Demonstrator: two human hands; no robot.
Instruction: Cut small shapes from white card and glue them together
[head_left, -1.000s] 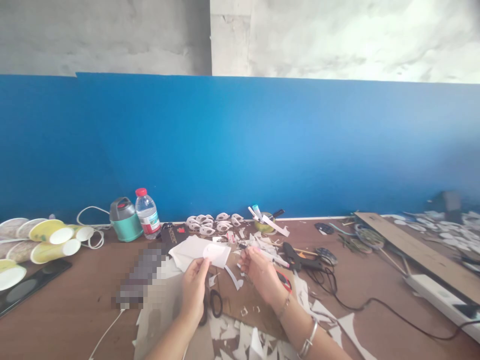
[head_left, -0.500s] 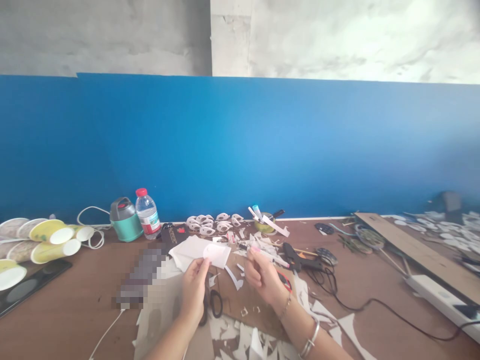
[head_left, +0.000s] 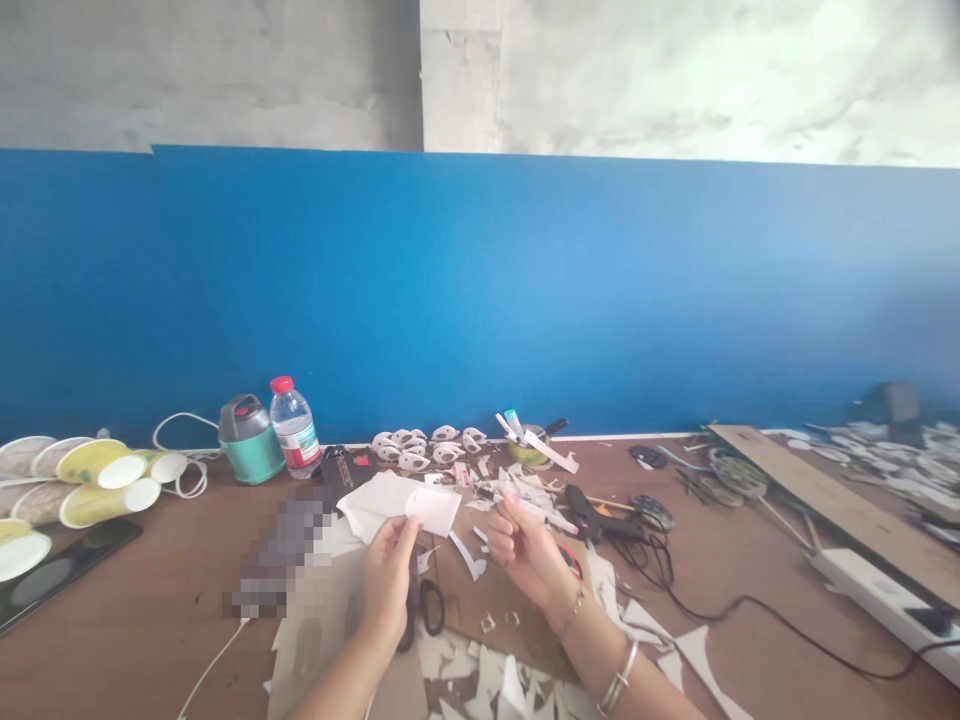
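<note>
My left hand point(head_left: 390, 570) pinches a small white paper piece point(head_left: 427, 504) with a rounded edge between thumb and fingers. Behind it lie larger white paper sheets point(head_left: 367, 508); where the piece ends against them is hard to see. My right hand point(head_left: 525, 550) is raised to the right, apart from the paper, its fingers curled and the thumb pressed to the index finger. Whatever may be in that pinch is too small to make out. Black-handled scissors point(head_left: 433, 608) rest beside my left wrist, partly hidden. White paper scraps point(head_left: 487, 685) cover the cardboard point(head_left: 469, 590) under my hands.
A black glue gun point(head_left: 600, 520) with a trailing cord lies right of my right hand. Curled white paper shapes point(head_left: 414, 458) stand in rows at the back. A water bottle point(head_left: 295, 430), paper cups point(head_left: 105, 470) and a power strip point(head_left: 885, 600) flank the work area.
My right hand has turned a little, and its curled fingers have shifted slightly left. My left hand and the paper piece stay in place.
</note>
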